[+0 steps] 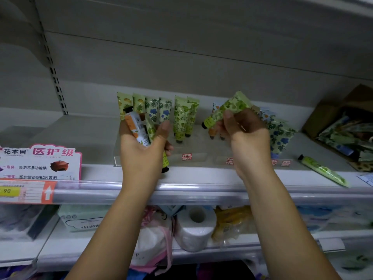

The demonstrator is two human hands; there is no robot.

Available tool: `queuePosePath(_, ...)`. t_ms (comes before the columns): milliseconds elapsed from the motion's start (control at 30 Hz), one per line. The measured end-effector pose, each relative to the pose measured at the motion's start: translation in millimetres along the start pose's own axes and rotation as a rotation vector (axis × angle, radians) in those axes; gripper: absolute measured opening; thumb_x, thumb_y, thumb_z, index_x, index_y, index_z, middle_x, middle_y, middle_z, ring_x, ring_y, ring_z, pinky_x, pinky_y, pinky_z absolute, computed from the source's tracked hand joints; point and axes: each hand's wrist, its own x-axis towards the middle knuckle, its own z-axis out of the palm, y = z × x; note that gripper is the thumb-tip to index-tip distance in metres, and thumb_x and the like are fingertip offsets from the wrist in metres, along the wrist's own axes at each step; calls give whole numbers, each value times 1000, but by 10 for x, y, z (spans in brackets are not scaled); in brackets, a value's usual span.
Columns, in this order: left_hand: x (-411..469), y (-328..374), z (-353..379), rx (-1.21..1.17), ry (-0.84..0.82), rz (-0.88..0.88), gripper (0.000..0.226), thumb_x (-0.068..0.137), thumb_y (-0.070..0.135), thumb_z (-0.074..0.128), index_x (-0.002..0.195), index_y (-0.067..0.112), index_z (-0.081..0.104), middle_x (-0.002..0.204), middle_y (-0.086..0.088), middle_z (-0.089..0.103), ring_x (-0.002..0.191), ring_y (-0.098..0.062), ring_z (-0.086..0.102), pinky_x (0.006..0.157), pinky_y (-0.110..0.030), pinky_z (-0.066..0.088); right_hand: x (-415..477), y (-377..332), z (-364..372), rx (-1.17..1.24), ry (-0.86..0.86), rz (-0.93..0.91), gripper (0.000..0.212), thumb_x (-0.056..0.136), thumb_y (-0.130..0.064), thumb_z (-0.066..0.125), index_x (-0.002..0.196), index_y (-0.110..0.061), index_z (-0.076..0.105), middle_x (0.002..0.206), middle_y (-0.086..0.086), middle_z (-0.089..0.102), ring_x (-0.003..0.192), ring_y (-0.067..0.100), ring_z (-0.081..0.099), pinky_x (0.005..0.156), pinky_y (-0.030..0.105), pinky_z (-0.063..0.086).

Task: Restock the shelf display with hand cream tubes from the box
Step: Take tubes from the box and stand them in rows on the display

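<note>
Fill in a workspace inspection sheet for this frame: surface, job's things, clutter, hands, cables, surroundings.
Surface: pale shelf with a clear price rail along its front edge.
Job's things: standing tubes in a clear display tray; cardboard box at the right end, with more tubes inside.
Clutter: one loose green tube lies on the shelf in front of the box.
Hands: left hand grips several tubes, an orange-print tube uppermost; right hand pinches a tilted green-leaf tube.
Cables: nothing seen.
Surroundings: promo sign at left; toilet roll and packs on the shelf below.
</note>
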Motion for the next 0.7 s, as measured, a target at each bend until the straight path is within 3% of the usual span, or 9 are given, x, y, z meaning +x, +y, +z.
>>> queuePosePath(100,22,-26,-15,-1,68,-30,29,95,27,72,111,22,48,88,-5,69,56,-17,64,49,-34,54,215,102,65,-185,-67,-31,20,96,-15,66,89,3,65,75,9,71,62,10,67,60,19,52)
queuePosePath(233,41,-47,-42,-50,123,-57,23,95,20,68,108,21,49,71,-5,68,56,-21,64,50,-37,52,420,265,203,-300,-143,-48,26,95,-11,67,71,-11,56,66,6,68,57,9,68,56,22,52)
queuePosePath(333,49,-39,-37,-65,129,-72,18,96,18,67,107,22,53,76,-6,69,58,-21,67,53,-41,56,472,358,293,-381,-182,-63,31,92,-12,70,68,-15,51,68,9,68,61,16,69,64,32,59)
queuePosePath(433,58,-38,-43,-61,129,-88,14,98,22,67,110,24,59,85,-3,74,68,-22,74,62,-45,61,495,436,319,-580,-222,-117,30,93,-20,70,69,-17,52,73,10,70,66,21,69,68,33,56)
queuePosePath(567,88,-106,-51,-32,107,-86,8,96,26,69,103,29,66,97,-14,74,87,-41,73,73,-61,60,505,496,321,-736,-236,-221,28,93,-28,70,76,-11,55,75,9,67,74,26,64,69,35,51)
queuePosePath(700,103,-115,-37,-74,82,-109,9,99,22,67,108,24,66,95,0,79,90,-29,77,83,-56,61,515,534,332,-784,-267,-237,27,93,-30,69,81,-9,58,78,9,67,77,27,65,73,39,53)
